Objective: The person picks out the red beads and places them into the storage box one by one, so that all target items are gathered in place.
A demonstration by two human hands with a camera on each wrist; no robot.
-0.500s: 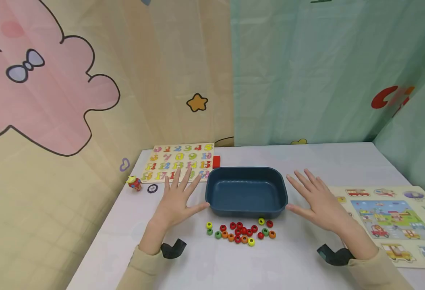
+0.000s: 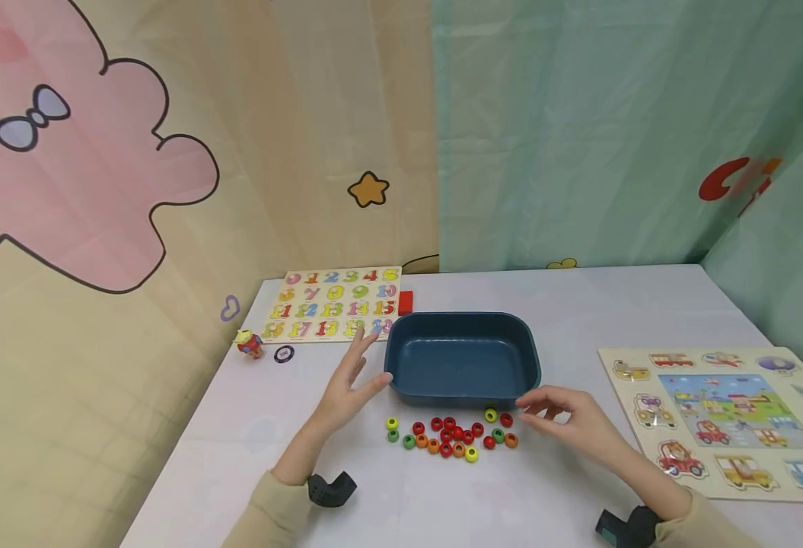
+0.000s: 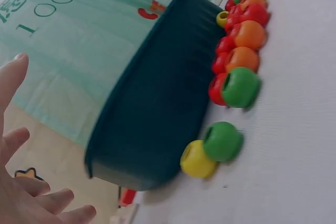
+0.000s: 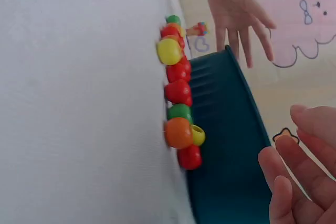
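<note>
A dark blue rectangular tray (image 2: 463,394) sits on the white table. Red, orange, yellow and green beads (image 2: 457,434) lie in a loose band along its near side. By the tray's left end, my left hand (image 2: 342,392) is raised with fingers spread, holding nothing. My right hand (image 2: 575,422) hovers near the front right corner, its fingers loosely bent and nothing between them. In the right wrist view, thumb and fingers of that hand (image 4: 310,174) stand apart above the tray. The left wrist view shows green beads (image 3: 241,87) on the table outside the tray wall.
A number puzzle board (image 2: 336,304) lies at the back left, with a red block (image 2: 406,302) beside it. Near the left edge are a small figurine (image 2: 249,344) and a round disc (image 2: 284,355). A vehicle puzzle board (image 2: 675,426) lies at the right.
My right hand has moved left and toward the beads, its spread fingers now loosely bent. The left hand has turned and shifted slightly right. The head view has shifted a little.
</note>
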